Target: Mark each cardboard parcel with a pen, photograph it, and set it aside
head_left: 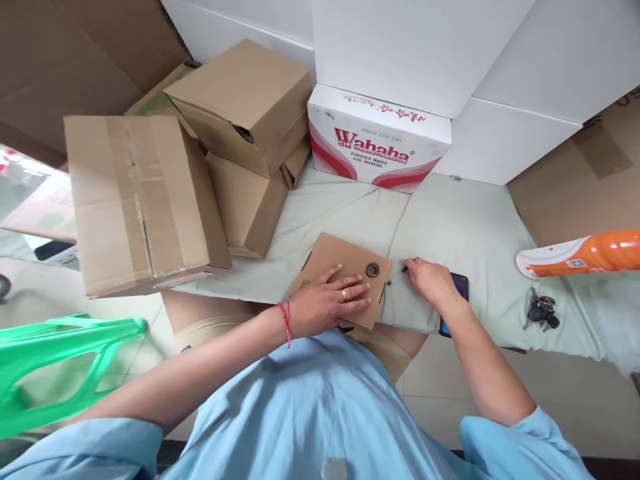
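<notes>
My left hand lies flat, fingers spread, over a thin brown cardboard box at the table's front edge. A dark round ring-like piece sits on the box's right part, just beyond my fingertips. To the right of the box, my right hand is closed in a pinch on a small black object, too small to name. A tiny dark bit shows between that hand and the box. Partly hidden under my right wrist is a phone.
Several cardboard boxes are stacked at the left. A white and red water carton stands against the back panels. At the right lie an orange and white bottle and keys. A green plastic stool is at the lower left.
</notes>
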The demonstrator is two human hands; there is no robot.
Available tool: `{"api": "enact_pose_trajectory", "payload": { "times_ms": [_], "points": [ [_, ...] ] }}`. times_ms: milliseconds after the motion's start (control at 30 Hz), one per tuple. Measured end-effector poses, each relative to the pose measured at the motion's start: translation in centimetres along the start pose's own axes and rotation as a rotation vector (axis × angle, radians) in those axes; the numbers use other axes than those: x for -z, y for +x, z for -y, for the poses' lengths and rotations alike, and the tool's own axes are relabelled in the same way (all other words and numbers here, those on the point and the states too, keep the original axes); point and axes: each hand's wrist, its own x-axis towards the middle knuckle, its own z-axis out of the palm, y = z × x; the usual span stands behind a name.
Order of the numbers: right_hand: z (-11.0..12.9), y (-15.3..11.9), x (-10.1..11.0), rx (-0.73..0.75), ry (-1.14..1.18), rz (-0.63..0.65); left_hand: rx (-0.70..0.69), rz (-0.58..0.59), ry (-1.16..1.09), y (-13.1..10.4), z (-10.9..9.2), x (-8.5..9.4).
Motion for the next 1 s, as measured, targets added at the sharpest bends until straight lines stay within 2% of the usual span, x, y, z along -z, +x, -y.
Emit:
{"api": "enact_pose_trajectory", "payload": {
  "times_ms": [100,167,200,233,300,367,433,500,533,600,667,800,1000],
  "points": [
    [-0.4,-0.1,0.9,0.052,-0.028,0.018,0.031,0.055,0.182,0.6,0.2,-1.0],
    [-1.0,-0.7,1.3,0.040,-0.052,-0.002,0.064,0.025,0.219,0.8,-0.1,-1.5],
    [-1.5,-1.2,1.5,0.005,-0.047,-0.055,0.083,0.009,0.219,0.9,-0.2,-1.7],
    [-1.9,-1.7,1.7,-0.049,-0.008,-0.151,0.102,-0.002,0.217,1.0,-0.4,-1.9],
    [-2.2,-2.6,2.1,-0.171,0.219,-0.442,0.141,-0.011,0.213,1.3,-0.7,-2.2],
    [-1.4,-3.2,2.2,-0.226,0.651,-0.736,0.176,-0.014,0.213,1.6,-0.8,-2.4],
    [1.0,-3.2,2.0,-0.172,1.131,-0.861,0.211,-0.025,0.225,1.8,-1.0,-2.6],
    [4.3,-2.6,1.6,-0.105,1.458,-0.812,0.253,-0.040,0.245,2.0,-1.1,-2.7],
    [5.9,-2.1,1.3,-0.101,1.516,-0.745,0.271,-0.045,0.256,2.1,-1.1,-2.8],
    [8.8,-1.1,0.9,-0.127,1.509,-0.644,0.285,-0.046,0.275,2.2,-1.2,-2.9],
    [10.5,-0.2,0.6,-0.168,1.434,-0.630,0.278,-0.041,0.288,2.2,-1.2,-3.0],
    [11.7,0.3,0.4,-0.218,1.298,-0.721,0.266,-0.055,0.299,2.1,-1.3,-3.0],
    [12.2,-0.2,0.4,-0.204,1.138,-0.764,0.262,-0.054,0.278,2.2,-1.4,-3.1]
  ]
}}
